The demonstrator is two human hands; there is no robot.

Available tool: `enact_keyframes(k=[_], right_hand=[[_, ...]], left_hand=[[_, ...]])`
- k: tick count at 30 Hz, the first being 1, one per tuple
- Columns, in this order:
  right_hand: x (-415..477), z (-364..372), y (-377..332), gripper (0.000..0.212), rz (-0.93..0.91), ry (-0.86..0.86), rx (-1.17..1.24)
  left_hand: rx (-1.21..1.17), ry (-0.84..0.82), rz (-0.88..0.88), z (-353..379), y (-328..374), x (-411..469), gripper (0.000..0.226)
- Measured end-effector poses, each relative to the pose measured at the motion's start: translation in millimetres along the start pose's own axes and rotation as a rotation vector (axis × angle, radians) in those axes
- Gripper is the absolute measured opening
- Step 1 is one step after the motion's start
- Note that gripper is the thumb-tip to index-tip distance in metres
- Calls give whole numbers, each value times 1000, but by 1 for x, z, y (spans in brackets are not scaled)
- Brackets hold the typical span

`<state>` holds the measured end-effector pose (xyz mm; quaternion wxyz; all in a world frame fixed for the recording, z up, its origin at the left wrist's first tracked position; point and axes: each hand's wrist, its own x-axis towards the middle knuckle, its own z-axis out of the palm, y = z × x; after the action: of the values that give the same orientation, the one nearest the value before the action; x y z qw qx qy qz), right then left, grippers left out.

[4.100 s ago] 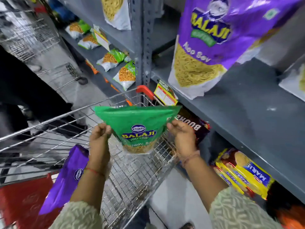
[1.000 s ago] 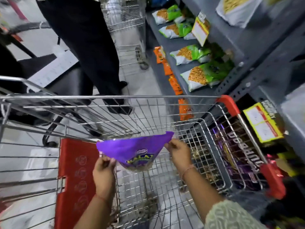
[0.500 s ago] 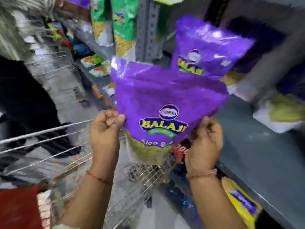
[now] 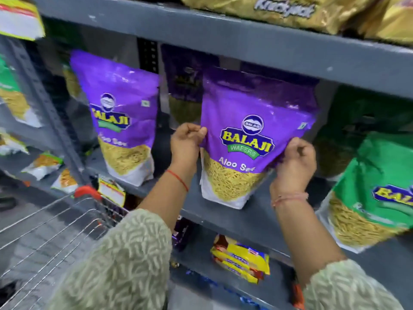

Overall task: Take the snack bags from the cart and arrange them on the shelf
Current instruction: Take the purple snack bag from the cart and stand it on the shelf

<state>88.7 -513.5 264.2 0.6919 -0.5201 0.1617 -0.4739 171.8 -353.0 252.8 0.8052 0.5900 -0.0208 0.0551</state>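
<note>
A purple Balaji Aloo Sev bag (image 4: 252, 121) stands upright on the grey shelf (image 4: 196, 215), its bottom near the front edge. My left hand (image 4: 186, 143) pinches its left side and my right hand (image 4: 297, 159) pinches its right side. A second purple bag (image 4: 121, 113) stands on the same shelf to the left. More dark purple bags stand behind them. A green Balaji bag (image 4: 375, 193) stands at the right. The wire cart (image 4: 51, 231) with a red corner is at the lower left; its contents are hidden.
The shelf above (image 4: 245, 43) hangs low over the bags and carries gold bags (image 4: 279, 10). A grey upright post (image 4: 44, 104) divides the bays at the left. Yellow packets (image 4: 241, 260) lie on the lower shelf. Small green bags sit in the left bay.
Both hands lifted the purple bag out of the cart and carried it up and forward; it now stands on the shelf to the right of the other purple bag.
</note>
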Motion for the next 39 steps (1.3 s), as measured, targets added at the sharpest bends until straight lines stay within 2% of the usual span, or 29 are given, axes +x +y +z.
enact_keyframes(k=[9, 11, 13, 14, 16, 18, 20, 22, 25, 33, 39], right_hand=[[24, -1, 25, 24, -3, 23, -74], [17, -7, 29, 23, 50, -43, -81], [4, -22, 42, 18, 129, -163, -167], [-4, -31, 51, 19, 181, -241, -239], [-17, -51, 71, 43, 305, -398, -431], [-26, -61, 87, 68, 392, -506, -660], [-33, -62, 95, 81, 399, -527, -870], [-38, -59, 97, 72, 371, -477, -963], [-45, -57, 93, 56, 398, -416, -921], [-91, -75, 75, 57, 288, -453, -986], [-108, -82, 69, 56, 249, -483, -999]], left_hand=[[-35, -152, -89, 21, -27, 33, 26], [-18, -231, -96, 16, -34, 34, 18], [91, -381, -145, 4, -48, 29, 9], [180, -468, -192, -4, -59, 25, 29], [405, -624, -255, -17, -79, 14, 75], [593, -717, -261, -24, -93, 6, 92], [658, -677, -214, -26, -105, 2, 95], [683, -592, -172, -26, -108, -3, 90], [689, -536, -170, -31, -104, -10, 79], [774, -628, -90, -72, -96, -36, 85], [709, -673, -171, -84, -91, -40, 78]])
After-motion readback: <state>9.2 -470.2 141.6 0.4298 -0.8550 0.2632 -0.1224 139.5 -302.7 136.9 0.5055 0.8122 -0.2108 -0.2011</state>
